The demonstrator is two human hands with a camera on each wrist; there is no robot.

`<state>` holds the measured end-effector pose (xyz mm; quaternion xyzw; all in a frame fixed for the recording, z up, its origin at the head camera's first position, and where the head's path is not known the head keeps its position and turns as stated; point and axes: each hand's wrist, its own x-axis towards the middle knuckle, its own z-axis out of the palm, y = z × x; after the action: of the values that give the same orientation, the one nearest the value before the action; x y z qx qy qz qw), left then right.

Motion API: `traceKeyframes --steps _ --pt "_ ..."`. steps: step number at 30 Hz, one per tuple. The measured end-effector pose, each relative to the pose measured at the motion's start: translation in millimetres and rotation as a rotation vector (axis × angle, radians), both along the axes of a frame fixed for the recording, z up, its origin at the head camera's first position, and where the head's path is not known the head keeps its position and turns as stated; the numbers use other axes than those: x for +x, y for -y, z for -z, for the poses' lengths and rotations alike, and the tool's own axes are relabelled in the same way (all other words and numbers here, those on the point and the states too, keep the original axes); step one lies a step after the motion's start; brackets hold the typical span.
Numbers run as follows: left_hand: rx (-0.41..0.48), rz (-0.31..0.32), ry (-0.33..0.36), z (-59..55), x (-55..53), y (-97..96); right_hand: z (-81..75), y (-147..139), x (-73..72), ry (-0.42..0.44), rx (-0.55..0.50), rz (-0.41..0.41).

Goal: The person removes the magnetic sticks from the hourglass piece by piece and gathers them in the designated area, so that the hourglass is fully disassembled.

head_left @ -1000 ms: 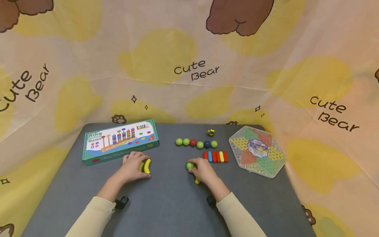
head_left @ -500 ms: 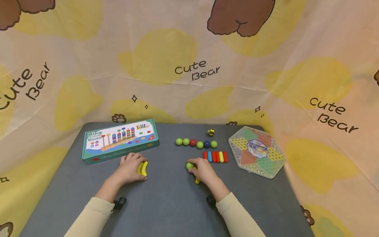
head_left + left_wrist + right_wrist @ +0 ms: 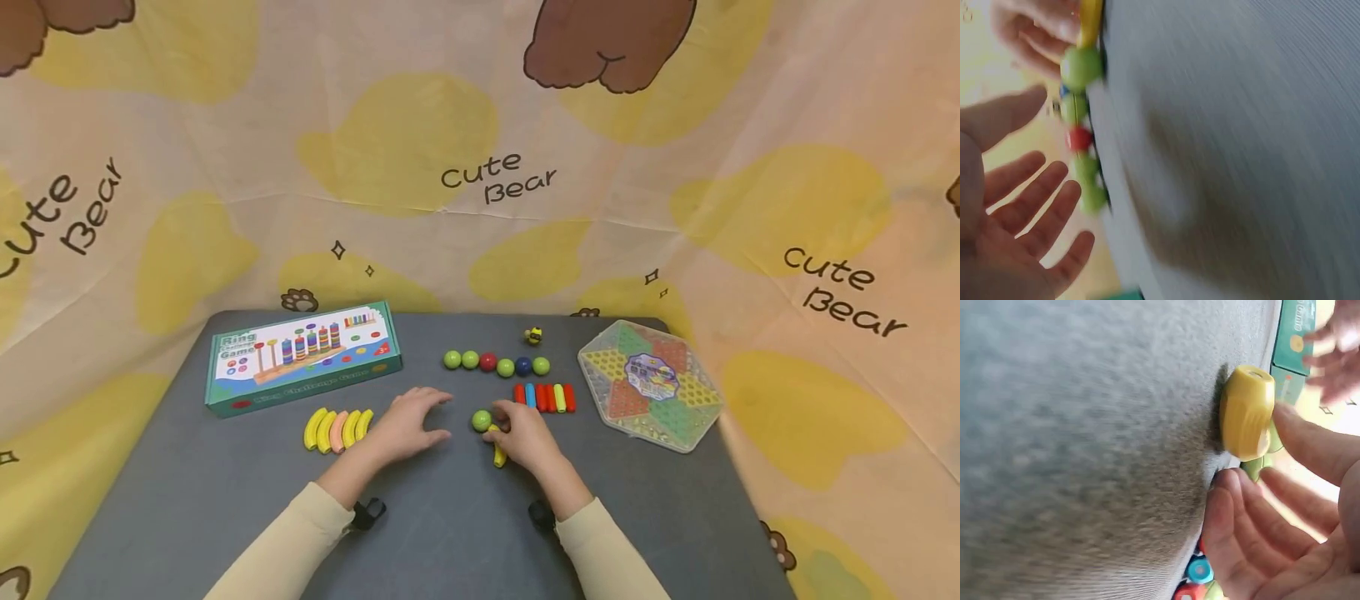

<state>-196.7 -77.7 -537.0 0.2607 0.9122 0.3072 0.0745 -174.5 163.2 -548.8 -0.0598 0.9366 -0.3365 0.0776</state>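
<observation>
My left hand (image 3: 407,425) hangs over the table between the banana-shaped pieces and the green ball (image 3: 482,421), its fingers spread and holding nothing. Left of that wrist lies a row of banana-shaped pieces, several yellow (image 3: 324,432) and one pink (image 3: 338,433), partly behind the hand. My right hand (image 3: 522,435) is at a single yellow banana-shaped piece (image 3: 1249,412) on the table. In the right wrist view its thumb (image 3: 1310,439) is right beside the piece, the other fingers relaxed below it. The green ball sits just beyond the piece's far end.
A line of green, red and blue balls (image 3: 488,362) lies farther back, with a small bee figure (image 3: 533,335) behind. Red, blue and yellow sticks (image 3: 542,398) lie beyond the right hand. A green game box (image 3: 303,358) stands back left, a hexagonal checkers case (image 3: 651,383) at right.
My left hand has let go of the banana-shaped pieces and moved right, uncovering their row. The right fingers have drawn back slightly from the green ball.
</observation>
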Motion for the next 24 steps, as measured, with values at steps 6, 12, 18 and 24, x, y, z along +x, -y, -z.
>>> traceKeyframes --steps 6,12,18,24 --pt "0.062 0.064 0.032 13.2 -8.8 -43.7 4.1 -5 3.1 0.01 0.038 0.033" --pt "0.045 0.095 0.018 20.9 -13.7 -59.1 4.9 -7 3.1 0.021 0.021 0.019" --pt "0.047 0.052 0.028 24.4 -14.0 -60.4 5.8 -8 2.1 0.037 0.001 0.021" --pt "0.053 -0.014 0.063 26.4 -12.2 -56.8 7.8 -7 1.5 0.058 0.009 0.011"
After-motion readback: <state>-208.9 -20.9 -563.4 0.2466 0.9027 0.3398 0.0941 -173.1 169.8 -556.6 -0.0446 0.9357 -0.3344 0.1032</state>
